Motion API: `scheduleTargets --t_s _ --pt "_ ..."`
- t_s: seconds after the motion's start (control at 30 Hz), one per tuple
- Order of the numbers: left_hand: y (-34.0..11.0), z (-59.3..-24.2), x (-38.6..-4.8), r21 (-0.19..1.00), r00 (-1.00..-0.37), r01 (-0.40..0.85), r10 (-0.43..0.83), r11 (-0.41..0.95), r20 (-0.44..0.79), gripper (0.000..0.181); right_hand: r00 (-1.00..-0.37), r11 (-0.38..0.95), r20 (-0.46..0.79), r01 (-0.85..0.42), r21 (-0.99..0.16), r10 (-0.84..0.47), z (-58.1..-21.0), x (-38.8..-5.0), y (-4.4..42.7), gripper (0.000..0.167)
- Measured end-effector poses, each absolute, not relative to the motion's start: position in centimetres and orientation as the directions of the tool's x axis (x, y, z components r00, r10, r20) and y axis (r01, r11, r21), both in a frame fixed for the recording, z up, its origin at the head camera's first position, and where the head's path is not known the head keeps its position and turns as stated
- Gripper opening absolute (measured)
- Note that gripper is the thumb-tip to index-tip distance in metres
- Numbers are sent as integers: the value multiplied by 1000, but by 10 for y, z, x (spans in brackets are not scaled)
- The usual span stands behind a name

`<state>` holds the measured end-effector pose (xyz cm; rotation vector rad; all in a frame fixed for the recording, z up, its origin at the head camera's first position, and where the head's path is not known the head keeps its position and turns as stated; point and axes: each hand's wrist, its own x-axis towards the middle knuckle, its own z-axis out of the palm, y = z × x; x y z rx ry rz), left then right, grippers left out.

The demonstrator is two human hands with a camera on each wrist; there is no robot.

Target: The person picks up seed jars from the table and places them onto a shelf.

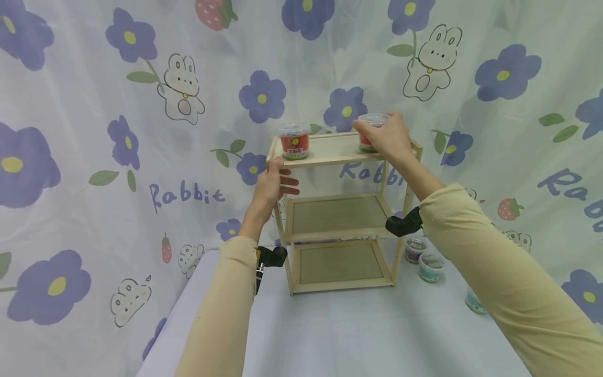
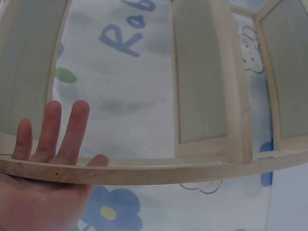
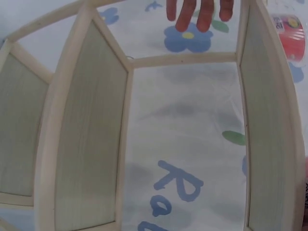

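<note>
A wooden three-tier shelf (image 1: 339,233) stands in front of a printed curtain. Against its left post, just under the top tier, rests my left hand (image 1: 269,186); the left wrist view shows its straight, spread fingers (image 2: 50,132) reaching inward past the wood. Beside that hand, on the top tier, sits a clear lidded tub (image 1: 295,144) with a red label. My right hand (image 1: 392,137) pinches a second red-labelled tub (image 1: 365,141) near the top tier's right end, covering part of it. Only a sliver of that tub enters the right wrist view.
To the right of the shelf, on the white-covered table (image 1: 348,335), are a purple-toned tub (image 1: 415,250) and a teal tub (image 1: 431,267). Another teal tub (image 1: 475,302) is partly hidden by my right sleeve. The patterned curtain (image 1: 198,141) hangs close behind.
</note>
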<state>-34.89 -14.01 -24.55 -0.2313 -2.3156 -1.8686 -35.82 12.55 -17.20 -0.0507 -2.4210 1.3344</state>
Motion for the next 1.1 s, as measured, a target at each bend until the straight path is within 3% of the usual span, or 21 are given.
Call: scheduleTargets --t_s 1.1 --pt "-139 -247 -351 953 -971 238 35 187 236 62 -943 471 280 -167 -866 181 -160 -343 143 113"
